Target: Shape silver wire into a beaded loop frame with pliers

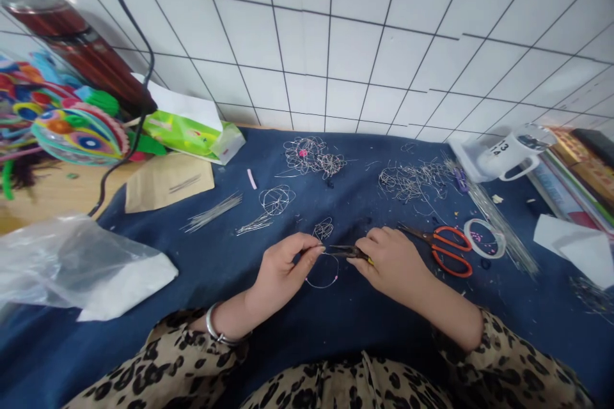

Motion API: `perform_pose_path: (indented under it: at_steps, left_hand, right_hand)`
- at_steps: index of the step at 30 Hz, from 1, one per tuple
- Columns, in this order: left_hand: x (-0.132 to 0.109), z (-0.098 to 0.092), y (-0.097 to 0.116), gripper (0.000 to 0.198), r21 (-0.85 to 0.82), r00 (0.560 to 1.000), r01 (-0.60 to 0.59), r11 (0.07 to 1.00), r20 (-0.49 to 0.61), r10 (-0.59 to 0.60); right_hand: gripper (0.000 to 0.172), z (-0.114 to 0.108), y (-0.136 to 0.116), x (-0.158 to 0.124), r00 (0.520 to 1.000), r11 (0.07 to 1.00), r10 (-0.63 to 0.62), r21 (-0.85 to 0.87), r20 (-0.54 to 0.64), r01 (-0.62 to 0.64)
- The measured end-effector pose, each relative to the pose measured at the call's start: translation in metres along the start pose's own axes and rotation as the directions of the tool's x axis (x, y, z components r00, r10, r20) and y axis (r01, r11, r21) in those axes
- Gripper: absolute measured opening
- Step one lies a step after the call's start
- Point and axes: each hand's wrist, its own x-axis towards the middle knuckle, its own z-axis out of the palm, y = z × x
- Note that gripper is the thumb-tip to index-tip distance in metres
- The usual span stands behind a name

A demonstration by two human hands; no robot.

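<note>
My left hand [283, 268] pinches a thin silver wire loop [322, 276] that carries a small pink bead. My right hand [391, 261] grips small dark pliers [346, 251] whose tip meets the wire at my left fingertips. Both hands hover low over a dark blue cloth [307, 326] on the table. A small tangle of bent wire [323, 228] lies just beyond my hands. Orange-handled scissors [446, 248] rest to the right of my right hand.
Wire coils and bundles [311, 156] are scattered over the cloth's far half. A white tape ring [484, 238], a white mug [508, 153] and books stand at the right. A clear plastic bag [71, 265], a brown envelope [167, 182], a tissue pack and colourful crafts sit at the left.
</note>
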Motion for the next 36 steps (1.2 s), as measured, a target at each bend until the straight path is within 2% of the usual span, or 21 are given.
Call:
perform_pose_path:
  at_steps: [10, 24, 36]
  left_hand:
    - [0.0, 0.001, -0.001, 0.008, 0.142, 0.995, -0.1, 0.985, -0.003, 0.101]
    - [0.0, 0.001, -0.002, 0.008, 0.126, 0.994, -0.104, 0.986, 0.035, 0.101]
    - [0.0, 0.001, -0.004, 0.007, 0.136, 0.981, -0.196, 0.971, 0.034, 0.193]
  right_hand:
    - [0.031, 0.002, -0.006, 0.004, 0.999, 0.999, -0.035, -0.032, 0.023, 0.036]
    - [0.033, 0.006, -0.004, 0.001, 0.998, 0.998, -0.061, 0.02, 0.034, 0.061]
    - [0.036, 0.01, -0.002, 0.003, 0.993, 0.994, -0.09, 0.065, 0.075, 0.085]
